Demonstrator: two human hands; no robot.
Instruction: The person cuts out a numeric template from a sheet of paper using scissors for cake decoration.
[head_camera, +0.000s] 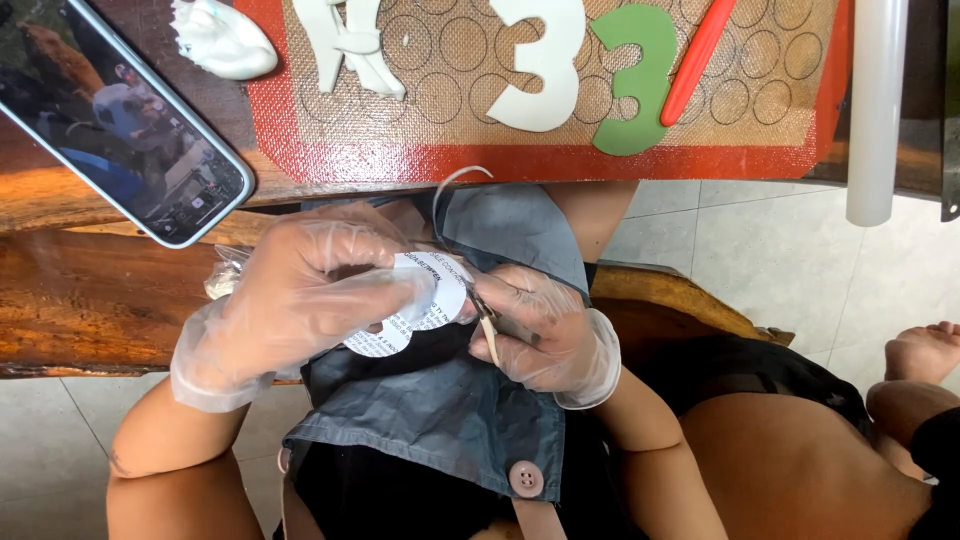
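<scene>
At the centre of the frame your gloved left hand pinches a white round printed label over your lap, while your gloved right hand has its grip closed on small scissors whose blades meet the label's right edge. You seem mid-cut, so the next snip likely calls for turning the label steadily. Above, the desk carries a phone, a red baking mat, white and green number cutouts and a white rolling pin, none in your way.

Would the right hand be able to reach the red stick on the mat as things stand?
Probably not at once: the right hand holds small scissors at the white paper piece. The red stick itself lies uncovered.
</scene>
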